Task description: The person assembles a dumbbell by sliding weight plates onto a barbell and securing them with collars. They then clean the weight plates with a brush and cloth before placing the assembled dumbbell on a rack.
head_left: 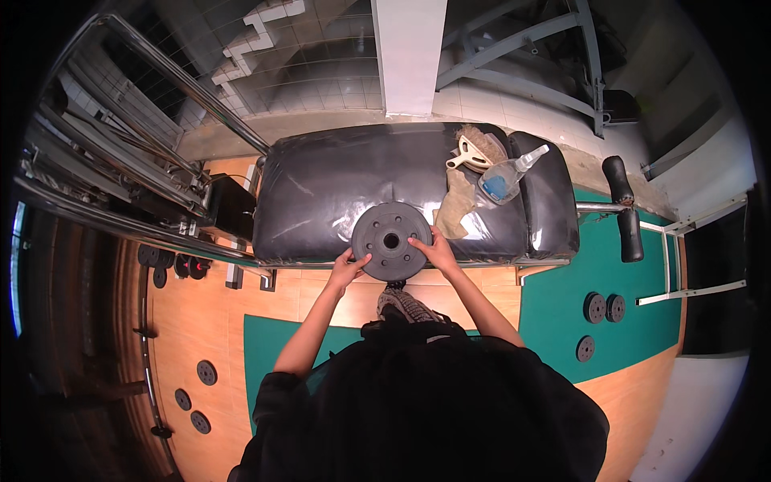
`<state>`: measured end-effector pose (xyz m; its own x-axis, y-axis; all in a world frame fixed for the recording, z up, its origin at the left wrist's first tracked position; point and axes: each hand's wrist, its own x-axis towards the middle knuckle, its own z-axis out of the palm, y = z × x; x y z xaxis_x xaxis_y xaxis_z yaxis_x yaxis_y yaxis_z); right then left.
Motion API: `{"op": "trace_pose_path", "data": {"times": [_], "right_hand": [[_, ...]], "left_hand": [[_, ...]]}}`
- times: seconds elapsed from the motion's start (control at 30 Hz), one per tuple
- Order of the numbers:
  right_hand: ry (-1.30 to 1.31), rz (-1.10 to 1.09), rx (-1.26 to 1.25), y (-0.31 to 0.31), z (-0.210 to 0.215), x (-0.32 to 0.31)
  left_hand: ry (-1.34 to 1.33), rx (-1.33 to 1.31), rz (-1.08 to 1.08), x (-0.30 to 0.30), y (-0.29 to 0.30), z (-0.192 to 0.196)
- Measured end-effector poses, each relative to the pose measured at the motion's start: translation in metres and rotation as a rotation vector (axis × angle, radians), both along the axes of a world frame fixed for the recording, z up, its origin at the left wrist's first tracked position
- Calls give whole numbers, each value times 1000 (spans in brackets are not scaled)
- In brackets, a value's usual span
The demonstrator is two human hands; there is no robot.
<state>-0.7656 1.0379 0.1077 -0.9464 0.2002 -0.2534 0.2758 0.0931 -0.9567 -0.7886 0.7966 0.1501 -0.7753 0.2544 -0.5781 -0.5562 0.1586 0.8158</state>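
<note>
A round black weight plate [391,221], with a centre hole and a ring of small holes, is held between my two hands at the near edge of a black padded bench [321,173]. My left hand [348,268] grips its lower left rim, thumb on the top face. On the right rim, my right hand [434,251] is closed the same way, its thumb near the centre hole. Just beyond it on the bench lie a beige cloth [456,204], a clear spray bottle [506,178] with blue on it, and a brush [478,151] with a pale handle.
Weight plates lie on the floor at right [594,308] and left [206,372]. A barbell [146,353] runs along the left. Chrome machine rails [185,80] stand at the bench's left end, padded rollers [618,181] at its right. A green mat [562,345] covers part of the floor.
</note>
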Motion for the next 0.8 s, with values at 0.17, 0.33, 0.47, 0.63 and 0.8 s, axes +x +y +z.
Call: {"op": "trace_pose_path", "data": {"times": [0.17, 0.33, 0.47, 0.63, 0.8], "right_hand": [[24, 42, 452, -19, 15, -70], [-99, 72, 650, -22, 18, -95], [-109, 44, 710, -19, 13, -103], [-160, 46, 737, -15, 39, -130], [34, -55, 812, -10, 62, -157]], "left_hand": [[134, -108, 6, -86, -15, -68], [172, -298, 34, -118, -11, -86], [239, -330, 2, -132, -5, -82], [241, -500, -53, -162, 4, -59], [341, -492, -43, -181, 16, -30]]}}
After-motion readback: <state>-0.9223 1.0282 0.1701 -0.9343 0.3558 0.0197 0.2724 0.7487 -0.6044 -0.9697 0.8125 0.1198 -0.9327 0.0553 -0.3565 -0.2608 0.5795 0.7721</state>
